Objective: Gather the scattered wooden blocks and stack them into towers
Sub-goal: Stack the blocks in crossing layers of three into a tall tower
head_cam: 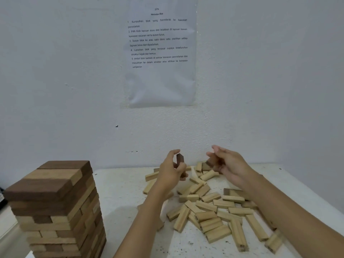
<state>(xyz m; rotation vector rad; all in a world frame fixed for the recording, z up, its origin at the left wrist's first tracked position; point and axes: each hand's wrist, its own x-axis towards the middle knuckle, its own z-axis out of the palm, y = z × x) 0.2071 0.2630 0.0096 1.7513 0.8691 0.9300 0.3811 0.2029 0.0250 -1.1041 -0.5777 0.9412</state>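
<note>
The left hand [172, 172] pinches a dark wooden block [180, 162] upright between thumb and fingers, its top end poking above the fingertips, lifted clear of the table [119, 192]. Just beside it, on the far side of a small gap, the right hand [226, 163] is raised with fingers half curled around what looks like a second dark block [211, 162]; motion blur makes it hard to tell how firmly that one is held, or whether it is held at all. Directly beneath and toward the person from both hands lies the scattered pile of pale blocks [214, 211], many of them crossing and leaning on one another, none yet arranged in layers. Well apart from the grip, off past the left forearm, stands one finished-looking tower [55, 209] of mixed dark and pale blocks, many layers high, its top layer complete and fairly square. By my reading the task is roughly half done: one tower is up, while a second has not been started, and the loose pile remains to be gathered and stacked.
</note>
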